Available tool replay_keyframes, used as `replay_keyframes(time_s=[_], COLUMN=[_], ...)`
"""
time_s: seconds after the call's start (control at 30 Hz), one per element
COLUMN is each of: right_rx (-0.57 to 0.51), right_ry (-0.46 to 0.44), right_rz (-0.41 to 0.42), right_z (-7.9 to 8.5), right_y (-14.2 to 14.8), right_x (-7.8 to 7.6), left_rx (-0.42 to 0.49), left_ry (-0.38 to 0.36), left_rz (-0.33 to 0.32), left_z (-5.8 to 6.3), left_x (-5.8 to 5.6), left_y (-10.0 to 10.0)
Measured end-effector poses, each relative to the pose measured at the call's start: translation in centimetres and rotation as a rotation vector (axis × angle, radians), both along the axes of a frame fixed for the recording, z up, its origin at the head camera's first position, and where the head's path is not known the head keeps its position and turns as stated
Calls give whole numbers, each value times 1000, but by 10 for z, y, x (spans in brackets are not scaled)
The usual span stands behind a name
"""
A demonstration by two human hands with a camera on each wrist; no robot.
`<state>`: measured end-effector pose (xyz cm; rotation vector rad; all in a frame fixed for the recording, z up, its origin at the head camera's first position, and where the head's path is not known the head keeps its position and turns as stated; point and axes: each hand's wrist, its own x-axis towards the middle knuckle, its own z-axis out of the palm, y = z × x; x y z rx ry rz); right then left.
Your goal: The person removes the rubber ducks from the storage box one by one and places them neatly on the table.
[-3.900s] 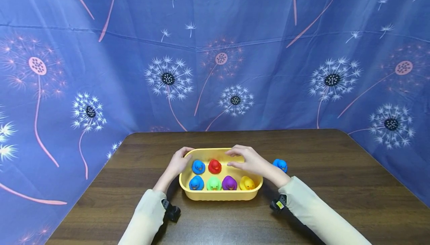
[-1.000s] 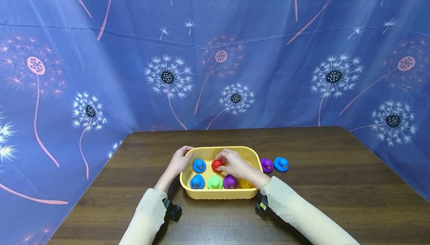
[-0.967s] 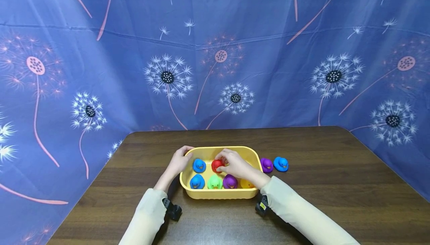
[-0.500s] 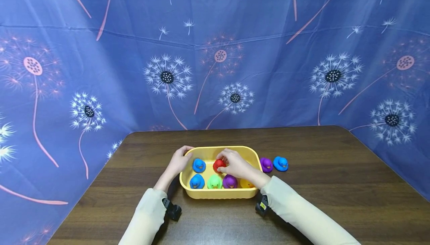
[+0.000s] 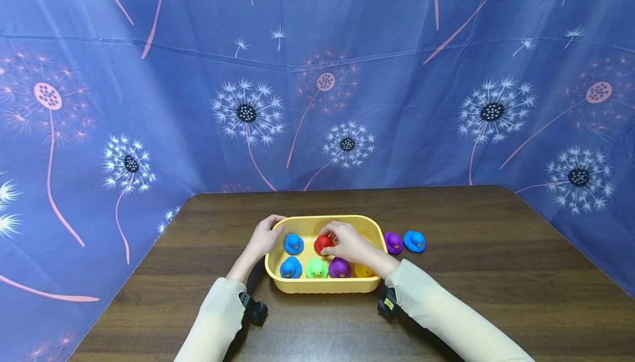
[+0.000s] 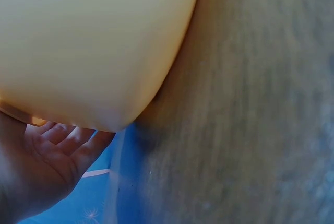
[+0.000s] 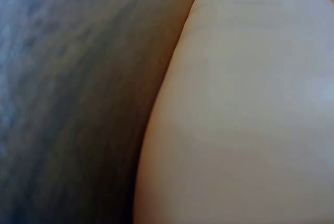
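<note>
My left hand (image 5: 262, 239) grips the left end of a yellow plastic basin (image 5: 324, 286), thumb at the rim and fingers along the outer wall. In the left wrist view the fingers of this left hand (image 6: 57, 156) show behind the basin wall (image 6: 94, 51). Inside the basin, my right hand (image 5: 347, 242) pinches a red rubber duck (image 5: 322, 244) between thumb and fingers. A blue duck (image 5: 294, 244) sits left of it. Along the near side stand another blue duck (image 5: 290, 268), a green duck (image 5: 316, 268), a purple duck (image 5: 339, 268) and a yellow duck (image 5: 364, 270), partly hidden by my right wrist.
On the brown wooden table (image 5: 476, 274), just right of the basin, a second purple duck (image 5: 393, 243) and a third blue duck (image 5: 414, 241) stand side by side. A blue curtain (image 5: 317, 37) with dandelion prints hangs behind the table and along its left side.
A purple duck now stands on the table beside the blue one. My right hand has moved left and taken hold of the red duck, which has shifted slightly right. The left hand stays put.
</note>
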<state>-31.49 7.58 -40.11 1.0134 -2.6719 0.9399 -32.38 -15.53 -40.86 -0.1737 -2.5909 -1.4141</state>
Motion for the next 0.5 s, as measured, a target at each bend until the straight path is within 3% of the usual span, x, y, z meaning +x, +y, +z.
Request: replay_keyframes(time_s=[0.5], right_rx=[-61], right_ry=[-8], right_rz=[-9], right_z=[4], right_y=[3], right_x=[0], left_rx=[15], left_ry=[-5], left_rz=[12], left_z=[0], left_x=[1], left_y=[0])
